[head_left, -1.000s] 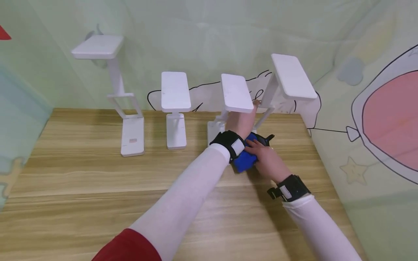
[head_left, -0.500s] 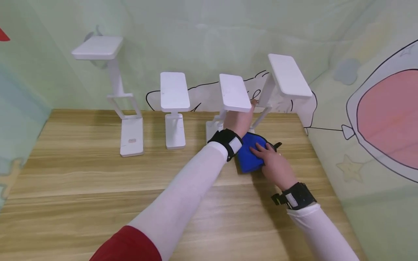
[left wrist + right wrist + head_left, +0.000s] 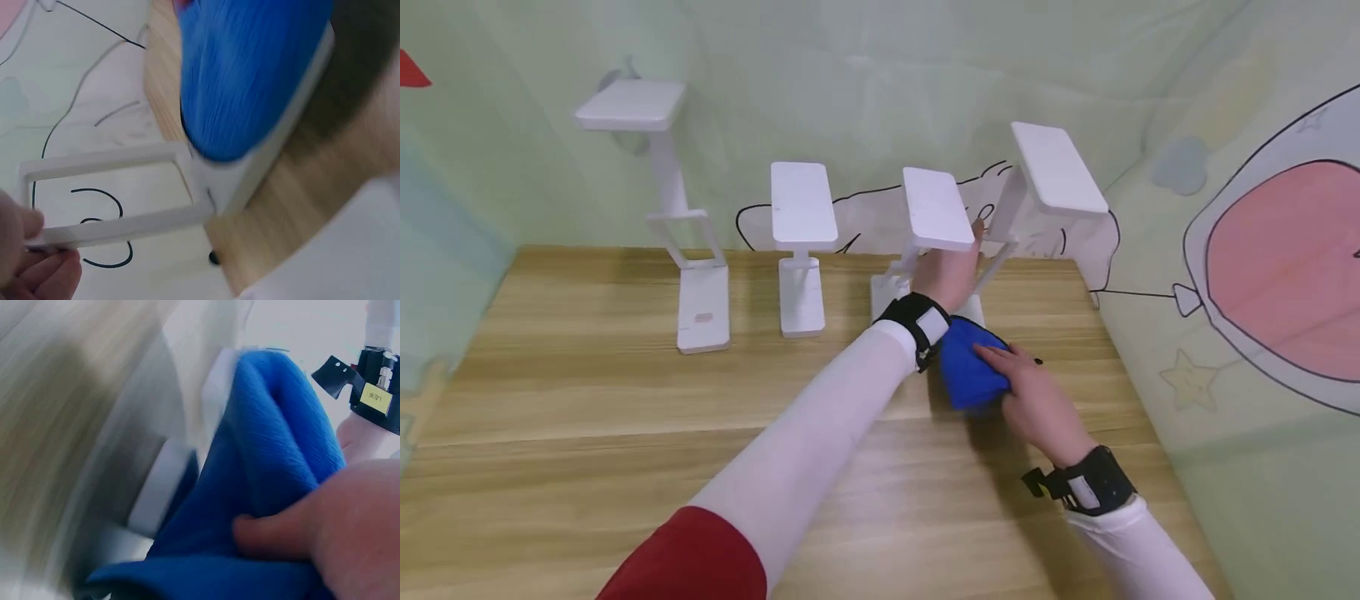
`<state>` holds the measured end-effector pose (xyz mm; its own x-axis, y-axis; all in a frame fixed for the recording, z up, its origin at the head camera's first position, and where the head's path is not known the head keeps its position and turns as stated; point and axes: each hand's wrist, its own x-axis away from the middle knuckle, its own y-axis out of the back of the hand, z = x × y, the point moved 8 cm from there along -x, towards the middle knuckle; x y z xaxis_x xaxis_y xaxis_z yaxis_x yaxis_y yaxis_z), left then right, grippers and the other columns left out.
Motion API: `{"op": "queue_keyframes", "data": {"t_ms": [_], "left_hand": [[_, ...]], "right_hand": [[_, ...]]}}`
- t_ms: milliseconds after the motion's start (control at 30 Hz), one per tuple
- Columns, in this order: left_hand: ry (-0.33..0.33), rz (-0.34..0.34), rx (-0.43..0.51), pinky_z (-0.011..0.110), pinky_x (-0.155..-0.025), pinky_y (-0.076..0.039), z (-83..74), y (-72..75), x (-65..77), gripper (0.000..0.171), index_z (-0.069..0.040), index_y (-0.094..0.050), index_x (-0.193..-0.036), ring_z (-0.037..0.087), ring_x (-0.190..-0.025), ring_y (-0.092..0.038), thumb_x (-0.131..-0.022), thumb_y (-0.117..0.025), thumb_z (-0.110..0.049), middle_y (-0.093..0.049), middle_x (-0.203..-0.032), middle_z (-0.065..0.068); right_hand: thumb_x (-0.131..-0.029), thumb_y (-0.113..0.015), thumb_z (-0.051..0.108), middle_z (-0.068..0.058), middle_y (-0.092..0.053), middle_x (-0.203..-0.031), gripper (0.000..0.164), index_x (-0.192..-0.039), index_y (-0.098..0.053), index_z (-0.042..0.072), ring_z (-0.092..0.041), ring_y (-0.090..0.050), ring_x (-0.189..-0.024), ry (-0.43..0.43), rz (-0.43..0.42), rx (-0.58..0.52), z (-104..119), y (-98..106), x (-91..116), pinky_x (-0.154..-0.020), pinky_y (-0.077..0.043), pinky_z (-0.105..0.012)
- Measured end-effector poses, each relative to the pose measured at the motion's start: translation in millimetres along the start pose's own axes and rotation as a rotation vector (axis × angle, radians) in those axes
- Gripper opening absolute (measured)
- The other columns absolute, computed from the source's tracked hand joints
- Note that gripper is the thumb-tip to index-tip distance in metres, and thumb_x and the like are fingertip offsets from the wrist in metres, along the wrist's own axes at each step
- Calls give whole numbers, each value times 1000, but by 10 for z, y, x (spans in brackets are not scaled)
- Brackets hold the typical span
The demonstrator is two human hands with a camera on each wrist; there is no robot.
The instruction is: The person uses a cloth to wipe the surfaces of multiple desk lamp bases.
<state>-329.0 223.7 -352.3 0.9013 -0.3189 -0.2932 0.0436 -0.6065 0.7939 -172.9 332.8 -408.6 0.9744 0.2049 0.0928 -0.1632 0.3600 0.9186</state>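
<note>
A white folding phone stand (image 3: 1060,169) stands at the far right of the row. My left hand (image 3: 950,271) reaches behind the neighbouring stand's top plate, which partly hides it. In the left wrist view, its fingertips (image 3: 53,275) and thumb pinch the end of the stand's frame-shaped arm (image 3: 119,156). With thumb and fingers, my right hand (image 3: 1047,408) holds a blue cloth (image 3: 970,371) with a dark edge. The cloth lies folded over the stand's base (image 3: 250,175), covering part of it. In the right wrist view, the right thumb (image 3: 275,534) presses into the cloth.
Three other white phone stands stand along the back of the wooden table (image 3: 625,433): one left (image 3: 632,104), one in the middle (image 3: 803,204), and one (image 3: 938,208) close to my left wrist. A printed curtain (image 3: 850,83) hangs directly behind the table and along its right side.
My right hand has drawn the blue cloth toward the near side along the stand's base, uncovering the base's far part. My left hand keeps its grip on the phone stand.
</note>
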Motion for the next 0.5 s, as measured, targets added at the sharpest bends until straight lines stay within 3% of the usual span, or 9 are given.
{"op": "queue_keyframes", "data": {"t_ms": [33,100,267,367,433,500], "left_hand": [[-58,7,-62,27,-72,-59,-40,-2,6,49,-1,-52,-155,19,-99,-76,-113,-57,-24,-71,-134,14],[-130,44,-69,28,-76,-59,-80,-15,43,62,2,-38,-162,21,-103,-75,-110,-61,-24,-62,-147,17],[-237,190,82,30,-94,-56,-35,-10,239,72,-2,-26,-168,23,-123,-68,-112,-58,-33,-43,-166,15],[-344,297,123,30,-110,-47,77,53,452,68,-8,-30,-169,24,-133,-63,-113,-54,-39,-37,-171,11],[-423,329,137,31,-116,-43,203,154,617,59,-10,-41,-165,24,-137,-60,-114,-52,-38,-43,-166,8],[-495,324,150,33,-114,-46,355,286,778,49,-10,-55,-157,22,-133,-64,-114,-53,-34,-55,-156,7]], "right_hand": [[-88,-41,-13,-35,-44,-158,74,-158,-53,8,-56,-38,-148,-2,-32,-21,9,44,-20,-112,-38,-72],[-87,-41,-10,-34,-50,-154,73,-157,-54,7,-54,-42,-147,8,-102,-44,40,134,-56,-113,-38,-70],[-88,-42,-9,-31,-58,-147,69,-155,-55,3,-50,-57,-135,26,-235,-55,133,300,-81,-106,-47,-66],[-87,-43,-10,-27,-61,-146,70,-154,-56,2,-49,-62,-128,39,-293,-43,224,350,-57,-102,-50,-64],[-85,-45,-10,-26,-64,-143,70,-153,-57,1,-49,-65,-123,67,-332,-10,316,348,-44,-97,-53,-64],[-83,-48,-10,-27,-64,-142,70,-152,-57,0,-49,-67,-121,115,-357,28,445,299,-35,-93,-55,-63]]}}
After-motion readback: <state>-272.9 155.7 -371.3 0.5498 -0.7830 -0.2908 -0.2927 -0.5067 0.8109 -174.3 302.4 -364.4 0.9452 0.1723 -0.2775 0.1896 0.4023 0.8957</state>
